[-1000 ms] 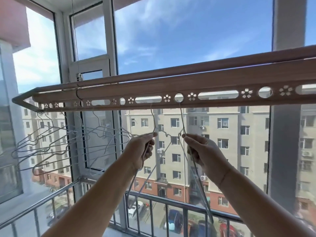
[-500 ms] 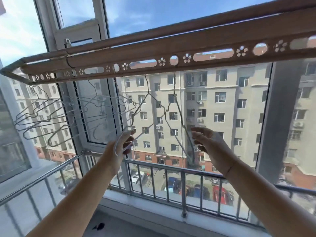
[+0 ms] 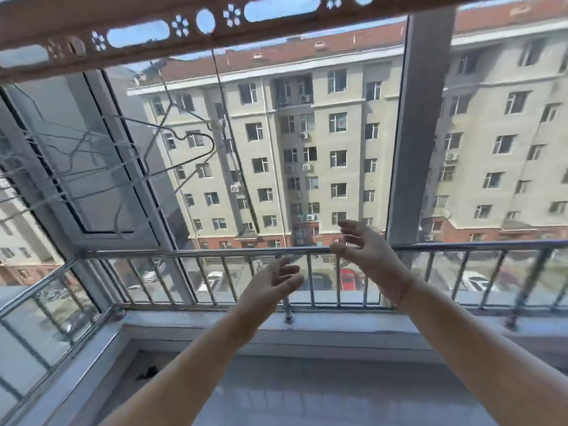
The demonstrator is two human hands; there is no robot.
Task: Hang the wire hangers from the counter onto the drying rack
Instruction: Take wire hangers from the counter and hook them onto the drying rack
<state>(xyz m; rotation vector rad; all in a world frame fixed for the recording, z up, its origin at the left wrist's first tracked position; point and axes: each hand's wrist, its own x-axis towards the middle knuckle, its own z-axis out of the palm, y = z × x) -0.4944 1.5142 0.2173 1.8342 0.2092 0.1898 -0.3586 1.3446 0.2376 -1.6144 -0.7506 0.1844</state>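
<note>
The brown drying rack (image 3: 147, 13) with flower cut-outs runs across the top of the view. Two thin wire hangers hang from its holes; the nearer hanger (image 3: 229, 130) hangs edge-on below a round hole, and another hanger (image 3: 190, 139) hangs just left of it. Several more wire hangers (image 3: 70, 167) hang at the left in front of the open window. My left hand (image 3: 270, 284) and my right hand (image 3: 362, 250) are both lowered in front of the railing, fingers spread, holding nothing. No counter is in view.
A steel railing (image 3: 190, 252) runs along the balcony edge, with a window sill (image 3: 338, 330) below it. A grey pillar (image 3: 421, 133) stands at the right. An open window sash (image 3: 101, 167) is at the left. Apartment buildings and parked cars lie beyond.
Both hands let go of the hangers and dropped down to railing height. The view tilted downward, so the rack moved to the top edge. The two hangers stay on the rack.
</note>
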